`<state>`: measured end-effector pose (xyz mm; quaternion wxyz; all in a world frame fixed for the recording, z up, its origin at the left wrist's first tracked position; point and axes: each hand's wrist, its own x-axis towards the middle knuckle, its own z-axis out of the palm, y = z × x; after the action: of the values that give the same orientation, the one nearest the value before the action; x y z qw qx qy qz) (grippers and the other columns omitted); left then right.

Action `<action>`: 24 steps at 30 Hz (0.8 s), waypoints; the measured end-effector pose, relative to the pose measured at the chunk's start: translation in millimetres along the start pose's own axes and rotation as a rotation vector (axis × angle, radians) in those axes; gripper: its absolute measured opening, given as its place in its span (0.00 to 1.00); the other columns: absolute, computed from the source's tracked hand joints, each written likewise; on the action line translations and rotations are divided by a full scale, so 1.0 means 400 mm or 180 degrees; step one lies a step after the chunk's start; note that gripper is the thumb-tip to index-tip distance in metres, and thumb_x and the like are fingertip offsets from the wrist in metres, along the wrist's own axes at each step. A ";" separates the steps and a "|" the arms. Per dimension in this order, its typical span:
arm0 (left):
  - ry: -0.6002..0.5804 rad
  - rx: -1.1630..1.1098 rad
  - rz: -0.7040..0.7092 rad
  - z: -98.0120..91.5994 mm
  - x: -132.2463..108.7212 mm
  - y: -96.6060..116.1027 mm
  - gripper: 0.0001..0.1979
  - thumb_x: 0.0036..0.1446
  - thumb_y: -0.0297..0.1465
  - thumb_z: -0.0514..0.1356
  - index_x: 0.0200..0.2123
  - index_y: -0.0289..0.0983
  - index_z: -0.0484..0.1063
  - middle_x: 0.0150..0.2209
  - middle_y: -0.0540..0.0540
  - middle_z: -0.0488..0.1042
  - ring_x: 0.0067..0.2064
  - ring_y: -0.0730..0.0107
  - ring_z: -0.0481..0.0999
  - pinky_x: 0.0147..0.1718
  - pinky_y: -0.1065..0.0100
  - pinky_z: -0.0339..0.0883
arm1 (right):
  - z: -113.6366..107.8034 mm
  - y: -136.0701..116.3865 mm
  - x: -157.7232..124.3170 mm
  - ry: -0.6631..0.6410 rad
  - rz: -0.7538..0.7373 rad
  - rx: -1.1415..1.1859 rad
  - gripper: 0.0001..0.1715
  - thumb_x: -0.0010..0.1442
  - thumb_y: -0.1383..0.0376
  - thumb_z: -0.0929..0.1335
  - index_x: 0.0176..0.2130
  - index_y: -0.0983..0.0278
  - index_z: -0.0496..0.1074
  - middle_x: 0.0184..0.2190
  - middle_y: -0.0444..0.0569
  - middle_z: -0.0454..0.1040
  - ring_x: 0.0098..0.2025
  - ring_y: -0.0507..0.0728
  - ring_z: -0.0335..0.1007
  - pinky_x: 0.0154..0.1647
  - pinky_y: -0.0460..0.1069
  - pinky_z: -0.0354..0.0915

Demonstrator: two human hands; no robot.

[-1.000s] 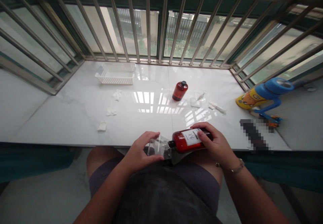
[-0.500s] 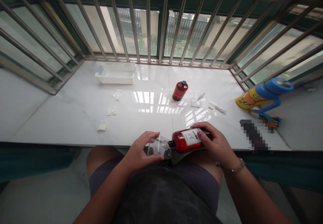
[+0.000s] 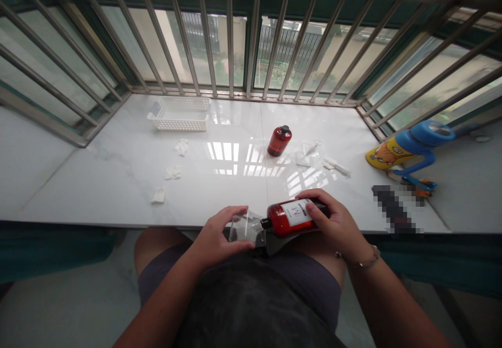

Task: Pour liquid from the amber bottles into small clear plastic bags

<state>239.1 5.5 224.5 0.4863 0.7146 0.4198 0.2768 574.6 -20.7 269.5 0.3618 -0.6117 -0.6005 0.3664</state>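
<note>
My right hand (image 3: 337,222) is wrapped round a red bottle with a white label (image 3: 288,218), held on its side at the near edge of the white sill (image 3: 117,180). The bottle's dark neck points left into a small clear plastic pouch (image 3: 246,228). My left hand (image 3: 215,238) grips that pouch from the left and below, fingers curled round it. Both hands hover over my lap.
A smaller red bottle with a black cap (image 3: 279,141) stands upright mid-sill. Clear pouches (image 3: 309,152) lie to its right, crumpled white wipes (image 3: 172,172) to the left, a white basket (image 3: 178,115) at the back. A blue-and-yellow bottle (image 3: 408,149) lies at right. Metal bars (image 3: 251,39) fence the window.
</note>
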 end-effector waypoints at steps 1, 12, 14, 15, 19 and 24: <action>-0.0005 0.0004 -0.0005 0.000 0.000 0.000 0.39 0.52 0.45 0.79 0.64 0.44 0.74 0.62 0.40 0.79 0.61 0.50 0.79 0.62 0.51 0.75 | 0.000 0.000 0.000 -0.0008 0.0011 0.0002 0.20 0.71 0.46 0.69 0.52 0.56 0.78 0.48 0.48 0.82 0.45 0.60 0.79 0.43 0.52 0.75; 0.0013 -0.0046 -0.0036 0.002 0.000 -0.002 0.40 0.51 0.45 0.79 0.64 0.45 0.73 0.61 0.41 0.79 0.60 0.50 0.80 0.61 0.52 0.76 | -0.003 -0.006 0.000 -0.0028 -0.0006 -0.0068 0.20 0.71 0.46 0.69 0.52 0.56 0.78 0.47 0.48 0.82 0.43 0.60 0.78 0.43 0.52 0.74; 0.0015 -0.0053 -0.0050 0.001 -0.001 -0.003 0.40 0.51 0.45 0.79 0.65 0.44 0.73 0.61 0.40 0.79 0.61 0.50 0.80 0.62 0.51 0.75 | -0.003 -0.006 0.000 -0.0029 0.0006 -0.0076 0.20 0.71 0.46 0.69 0.52 0.56 0.78 0.47 0.48 0.82 0.44 0.60 0.78 0.43 0.52 0.74; 0.0015 -0.0055 -0.0056 0.000 -0.001 -0.003 0.40 0.51 0.45 0.79 0.64 0.44 0.73 0.61 0.40 0.79 0.61 0.49 0.80 0.62 0.51 0.75 | -0.003 -0.007 0.000 -0.0031 0.0018 -0.0076 0.21 0.71 0.46 0.69 0.52 0.56 0.78 0.47 0.48 0.82 0.44 0.60 0.79 0.42 0.52 0.74; 0.0013 -0.0058 -0.0052 -0.001 -0.003 -0.003 0.40 0.51 0.45 0.79 0.65 0.44 0.73 0.62 0.40 0.78 0.62 0.49 0.79 0.62 0.50 0.75 | -0.001 -0.010 0.001 -0.0049 0.0044 -0.0066 0.21 0.71 0.46 0.69 0.52 0.56 0.78 0.48 0.48 0.82 0.46 0.61 0.79 0.42 0.52 0.74; 0.0044 -0.0039 -0.0051 0.000 -0.005 -0.007 0.40 0.51 0.45 0.79 0.65 0.45 0.73 0.61 0.40 0.79 0.62 0.49 0.79 0.62 0.50 0.75 | 0.001 -0.014 0.003 -0.0017 0.0035 -0.0092 0.21 0.71 0.46 0.69 0.52 0.56 0.78 0.48 0.49 0.82 0.46 0.61 0.79 0.43 0.52 0.75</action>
<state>237.2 4.3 221.9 0.4900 0.7063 0.4271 0.2804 571.7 -19.4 274.4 0.3494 -0.6192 -0.6033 0.3613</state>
